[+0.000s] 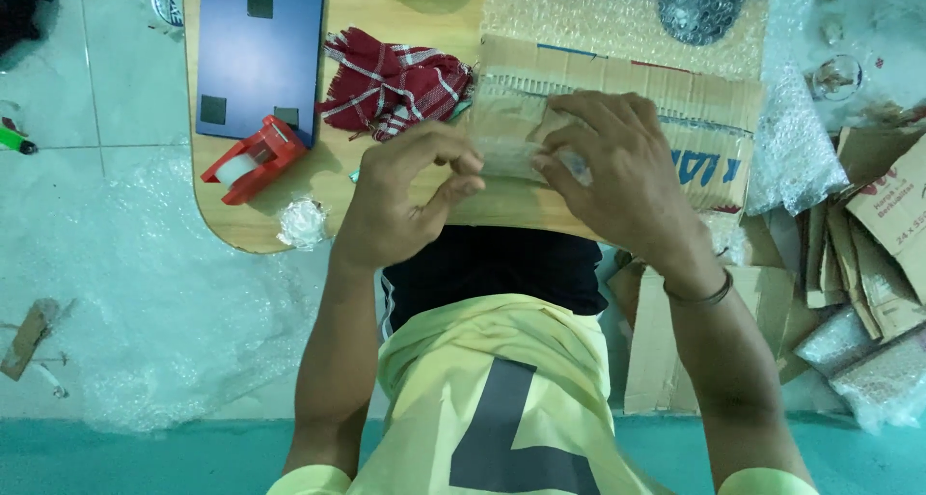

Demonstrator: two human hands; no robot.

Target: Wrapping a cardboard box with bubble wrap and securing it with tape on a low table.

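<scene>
Cardboard piece (pixel 588 119) lies on the bench (pixel 357 181) just beyond both hands; the left hand (pixel 400 201) and right hand (pixel 622 167) each close their grip on its taped near edge.

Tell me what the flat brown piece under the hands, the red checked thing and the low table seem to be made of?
The brown piece looks like corrugated cardboard: matte, with ribbed flutes showing. The red checked thing seems woven cloth, soft and crumpled, with a fringed edge. The table appears to be light wood or a wood-look laminate, smooth, with faint grain. Both the left hand and right hand press on the cardboard.
</scene>
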